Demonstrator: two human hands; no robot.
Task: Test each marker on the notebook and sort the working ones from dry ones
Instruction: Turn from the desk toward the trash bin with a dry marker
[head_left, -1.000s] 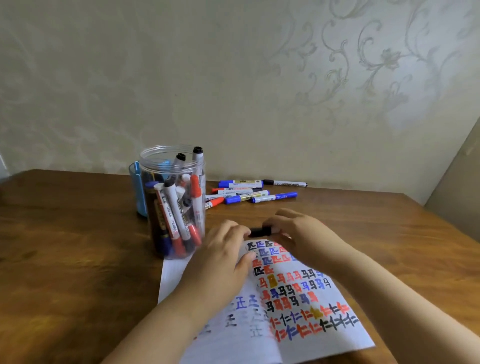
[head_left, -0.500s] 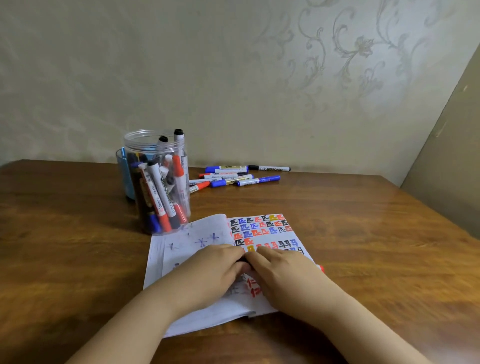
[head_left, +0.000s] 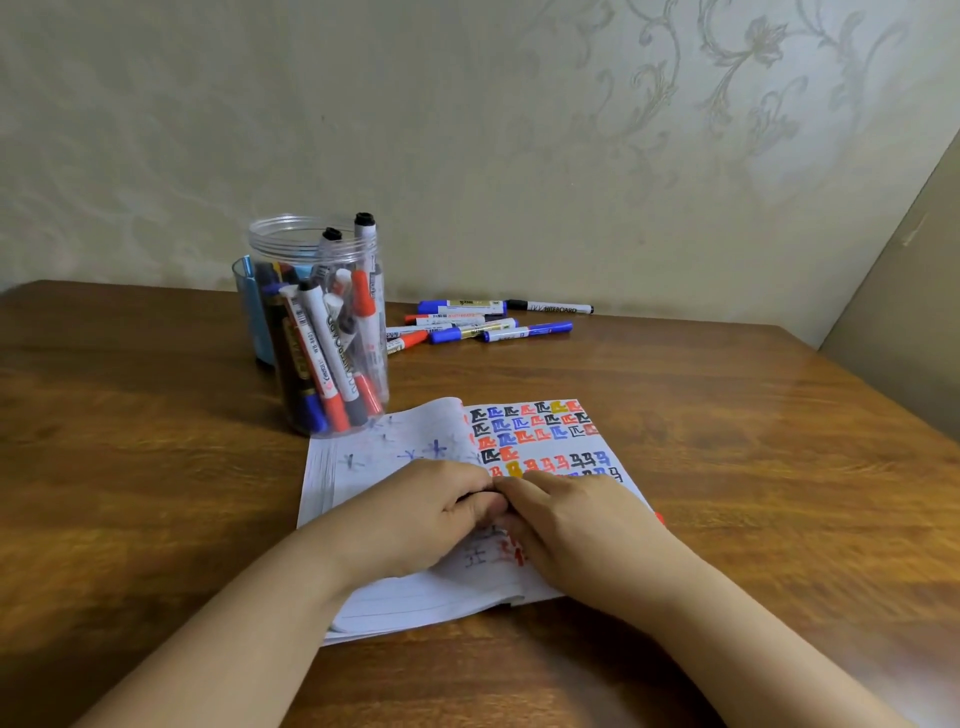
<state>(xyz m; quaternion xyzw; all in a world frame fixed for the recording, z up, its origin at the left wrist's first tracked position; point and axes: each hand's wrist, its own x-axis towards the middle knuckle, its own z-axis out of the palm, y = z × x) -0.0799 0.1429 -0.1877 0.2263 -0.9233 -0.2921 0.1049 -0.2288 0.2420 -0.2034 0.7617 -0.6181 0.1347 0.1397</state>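
- The marker under test is almost wholly hidden by the two hands; only a small red tip (head_left: 659, 517) peeks out past the right hand (head_left: 582, 525), over the right edge of the notebook (head_left: 545, 436).
- The right hand lies knuckles-up on the right page, fingers curled; its grip seems to be on that marker, but the hold itself is out of sight.
- The left hand (head_left: 426, 514) lies on the left page with fingers curled in, touching the right hand at the notebook's fold. Whether its grip holds a cap or anything else I cannot tell.
- The notebook lies open on the wooden table (head_left: 156, 467); the right page is filled with red, blue, black and yellow test marks, the left page has a few faint blue ones.
- Just beyond the notebook's far left corner stands a clear plastic jar (head_left: 317, 322) full of upright and leaning markers.
- A blue cup (head_left: 249, 312) stands close behind the jar, partly hidden by it.
- Farther back, near the wall, a group of loose markers (head_left: 483, 322) lies flat on the table, well apart from the hands.
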